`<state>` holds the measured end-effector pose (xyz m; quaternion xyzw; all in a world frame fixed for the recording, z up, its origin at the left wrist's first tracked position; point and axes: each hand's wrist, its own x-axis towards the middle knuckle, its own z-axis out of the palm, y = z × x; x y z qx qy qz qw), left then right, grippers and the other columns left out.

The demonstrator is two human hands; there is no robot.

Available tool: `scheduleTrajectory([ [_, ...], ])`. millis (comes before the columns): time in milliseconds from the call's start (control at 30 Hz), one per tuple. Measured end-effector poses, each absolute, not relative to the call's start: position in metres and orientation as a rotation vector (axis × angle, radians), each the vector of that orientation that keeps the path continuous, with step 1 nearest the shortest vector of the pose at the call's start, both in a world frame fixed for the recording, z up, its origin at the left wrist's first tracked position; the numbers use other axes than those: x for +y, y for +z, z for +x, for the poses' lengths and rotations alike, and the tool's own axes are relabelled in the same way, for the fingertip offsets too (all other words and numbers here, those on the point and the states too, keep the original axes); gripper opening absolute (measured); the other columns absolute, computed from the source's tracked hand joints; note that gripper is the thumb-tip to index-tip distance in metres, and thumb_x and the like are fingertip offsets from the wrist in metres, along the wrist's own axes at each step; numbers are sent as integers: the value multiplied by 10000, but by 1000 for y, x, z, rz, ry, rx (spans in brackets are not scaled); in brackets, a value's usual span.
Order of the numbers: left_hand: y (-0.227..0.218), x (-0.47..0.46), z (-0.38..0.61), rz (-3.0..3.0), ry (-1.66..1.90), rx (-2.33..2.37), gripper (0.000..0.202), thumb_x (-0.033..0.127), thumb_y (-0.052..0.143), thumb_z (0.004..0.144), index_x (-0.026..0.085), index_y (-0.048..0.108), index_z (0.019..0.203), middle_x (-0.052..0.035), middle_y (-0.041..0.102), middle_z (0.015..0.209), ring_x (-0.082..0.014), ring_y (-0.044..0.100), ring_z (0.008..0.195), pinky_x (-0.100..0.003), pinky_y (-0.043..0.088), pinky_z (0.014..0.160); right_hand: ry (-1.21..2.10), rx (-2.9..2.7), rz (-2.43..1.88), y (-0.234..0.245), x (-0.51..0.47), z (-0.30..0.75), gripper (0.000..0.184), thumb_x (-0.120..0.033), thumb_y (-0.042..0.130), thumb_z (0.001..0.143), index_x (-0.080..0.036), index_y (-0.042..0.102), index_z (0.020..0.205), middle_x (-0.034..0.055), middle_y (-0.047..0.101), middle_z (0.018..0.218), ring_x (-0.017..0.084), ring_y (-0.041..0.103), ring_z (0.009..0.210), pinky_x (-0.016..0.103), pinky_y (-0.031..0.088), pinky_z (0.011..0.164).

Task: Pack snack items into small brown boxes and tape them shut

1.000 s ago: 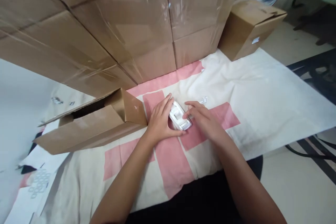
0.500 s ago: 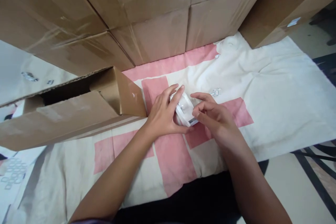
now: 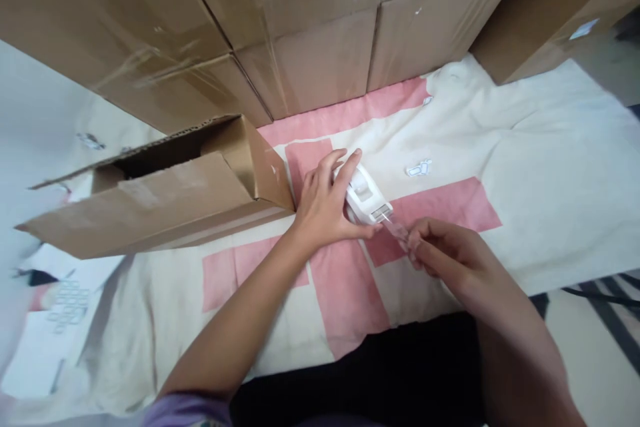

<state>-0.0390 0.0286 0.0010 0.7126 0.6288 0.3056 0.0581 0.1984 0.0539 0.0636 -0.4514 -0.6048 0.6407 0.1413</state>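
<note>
A small white tape dispenser [image 3: 367, 198] rests on the pink-and-cream cloth [image 3: 525, 167]. My left hand [image 3: 325, 207] is wrapped round its left side, fingers over the top, thumb under its front. A strip of clear tape [image 3: 396, 229] runs from the dispenser's front to my right hand [image 3: 445, 257], which pinches the strip's end just right of and nearer than the dispenser.
An open long cardboard box [image 3: 165, 193] lies left of my left hand. A wall of taped cartons [image 3: 300, 27] stands behind, with another carton [image 3: 550, 7] at the back right. A small white scrap [image 3: 419, 167] lies on the cloth. Printed paper sheets [image 3: 55, 320] lie far left.
My right hand has moved away from the dispenser toward me, drawing out a strip of tape. My left hand stays clamped on the dispenser. The camera has tilted slightly.
</note>
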Motion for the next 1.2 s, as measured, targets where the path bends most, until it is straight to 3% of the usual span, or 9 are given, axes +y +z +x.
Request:
scheduleTrajectory([
  [133, 1, 27, -40, 2176, 898, 1938, 1233, 869, 700, 638, 253, 235, 1600, -179, 319, 1523, -397, 423, 1381, -550, 323, 1162, 2001, -1570, -1257, 52, 52, 193, 437, -612, 705, 844, -234, 532, 708, 19, 624, 665, 121, 486, 471, 289, 307, 464],
  [333, 0, 27, -42, 2216, 945, 1852, 1180, 827, 717, 684, 266, 236, 1604, -173, 352, 1483, -379, 424, 1374, -534, 362, 1145, 2255, -1346, -1163, 45, 45, 181, 491, -605, 670, 883, -226, 416, 703, 31, 710, 746, 89, 504, 404, 259, 218, 413],
  [600, 3, 27, -40, 2209, 938, 1864, 1205, 822, 751, 659, 289, 221, 1600, -182, 378, 1455, -403, 435, 1379, -564, 391, 1130, 2049, -1545, -1314, 39, 46, 188, 420, -553, 641, 927, -228, 505, 698, 1, 637, 656, 86, 422, 421, 258, 265, 405],
  [833, 3, 27, -40, 2241, 948, 1835, 1216, 854, 730, 649, 274, 235, 1596, -184, 398, 1448, -402, 448, 1377, -569, 395, 1135, 2169, -1546, -1297, 55, 48, 194, 409, -551, 710, 870, -224, 534, 698, -25, 550, 583, 80, 391, 431, 224, 266, 385],
  [1200, -1, 28, -41, 2308, 994, 1841, 1256, 894, 705, 624, 228, 252, 1587, -196, 431, 1424, -422, 445, 1370, -576, 409, 1121, 1843, -2054, -1348, 49, 54, 198, 371, -440, 467, 1032, -213, 536, 747, -14, 622, 634, 115, 567, 544, 240, 402, 504],
])
